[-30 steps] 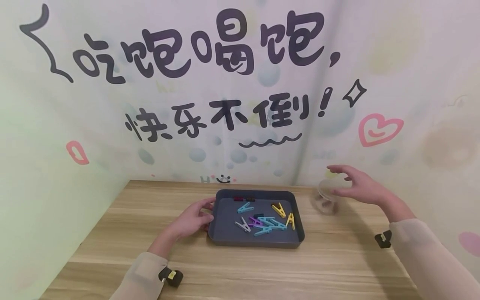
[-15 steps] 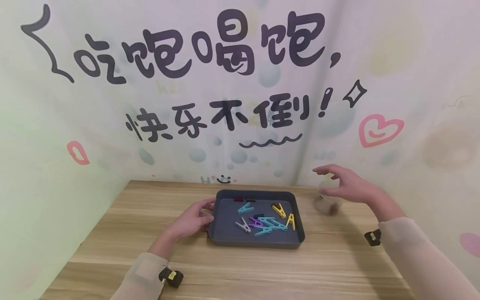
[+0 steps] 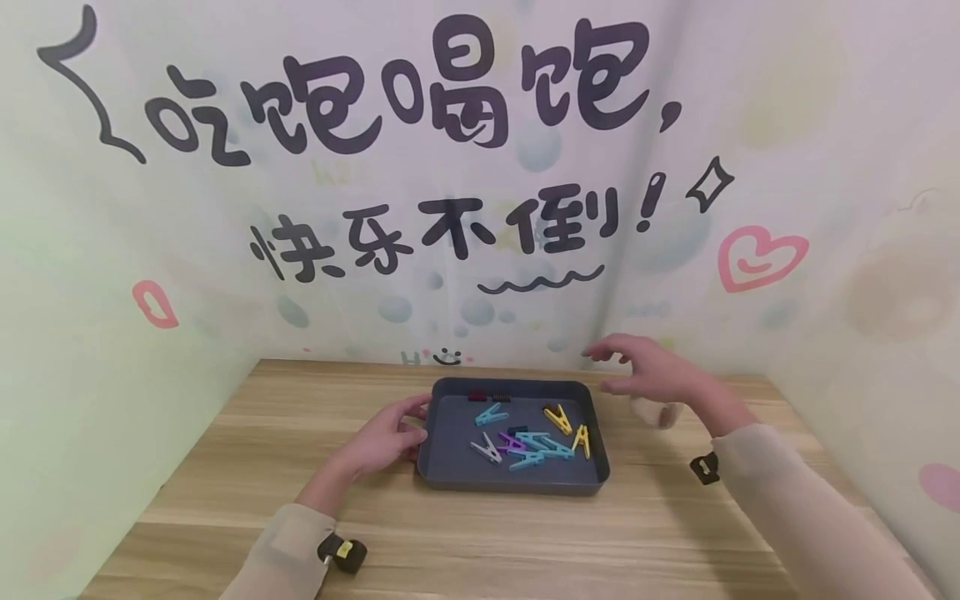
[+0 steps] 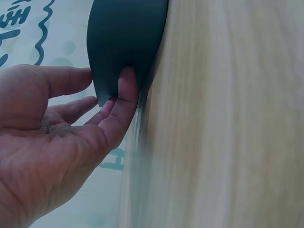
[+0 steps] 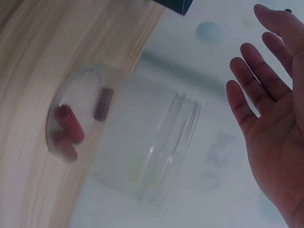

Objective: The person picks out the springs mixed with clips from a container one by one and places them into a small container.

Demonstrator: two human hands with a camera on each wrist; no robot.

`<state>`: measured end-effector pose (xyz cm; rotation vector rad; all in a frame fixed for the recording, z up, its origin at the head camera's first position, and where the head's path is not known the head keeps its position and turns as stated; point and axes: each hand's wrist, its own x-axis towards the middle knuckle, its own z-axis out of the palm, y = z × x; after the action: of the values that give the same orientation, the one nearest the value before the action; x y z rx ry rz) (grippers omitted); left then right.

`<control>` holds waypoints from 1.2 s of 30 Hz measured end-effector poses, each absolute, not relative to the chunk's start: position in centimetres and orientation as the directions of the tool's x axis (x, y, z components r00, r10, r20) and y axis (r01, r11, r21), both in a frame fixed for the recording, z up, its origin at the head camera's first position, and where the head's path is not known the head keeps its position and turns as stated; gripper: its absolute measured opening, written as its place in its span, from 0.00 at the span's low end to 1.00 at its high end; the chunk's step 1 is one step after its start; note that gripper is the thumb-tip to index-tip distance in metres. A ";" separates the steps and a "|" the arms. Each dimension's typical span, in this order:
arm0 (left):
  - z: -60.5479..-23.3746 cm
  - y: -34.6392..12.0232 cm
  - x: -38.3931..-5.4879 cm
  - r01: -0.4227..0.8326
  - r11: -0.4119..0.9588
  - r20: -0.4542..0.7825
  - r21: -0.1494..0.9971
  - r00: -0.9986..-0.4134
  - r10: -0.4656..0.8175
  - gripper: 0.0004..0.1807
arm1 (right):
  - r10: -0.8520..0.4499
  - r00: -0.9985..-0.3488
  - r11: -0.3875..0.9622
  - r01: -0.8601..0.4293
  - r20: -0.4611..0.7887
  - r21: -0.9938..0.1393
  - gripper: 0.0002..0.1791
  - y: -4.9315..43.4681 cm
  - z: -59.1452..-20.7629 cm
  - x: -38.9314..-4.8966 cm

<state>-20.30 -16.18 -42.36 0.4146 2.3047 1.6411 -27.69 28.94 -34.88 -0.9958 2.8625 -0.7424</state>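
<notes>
In front of me, the pale backdrop (image 3: 330, 317) bears large dark Chinese writing, 吃饱喝饱 (image 3: 417, 92) above 快乐不倒! (image 3: 457, 236), plus a small faint H (image 3: 410, 359) beside a smiley face (image 3: 447, 358) lower down.

Shallow tray (image 3: 513, 483) is showing smooth, matt plastic; clothespins (image 3: 531, 460) are showing smooth plastic; jar (image 5: 137, 137), at three o'clock, is showing transparent gloss; tabletop (image 3: 480, 546) is showing wood grain.
</notes>
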 end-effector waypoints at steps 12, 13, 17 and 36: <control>-42.4 -16.3 -20.4 0.059 0.296 -0.065 0.954 -0.917 0.393 0.35 | -0.653 -0.754 0.648 -0.605 0.072 -0.463 0.25 25.7 -35.7 -28.4; -42.3 -16.3 -20.4 0.058 0.296 -0.066 0.953 -0.918 0.392 0.35 | -0.658 -0.750 0.645 -0.609 0.069 -0.461 0.25 25.5 -35.8 -28.5; -42.3 -16.3 -20.4 0.054 0.293 -0.069 0.955 -0.917 0.394 0.35 | -0.673 -0.738 0.644 -0.613 0.042 -0.457 0.23 24.7 -36.1 -28.7; -42.7 -16.4 -20.5 0.054 0.293 -0.071 0.955 -0.912 0.403 0.35 | -0.694 -0.717 0.701 -0.655 -0.059 -0.284 0.19 22.1 -38.0 -28.9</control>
<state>-20.53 -16.42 -42.70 0.4158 2.2674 1.6561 -28.87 22.07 -37.96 -1.0972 2.7460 -0.3646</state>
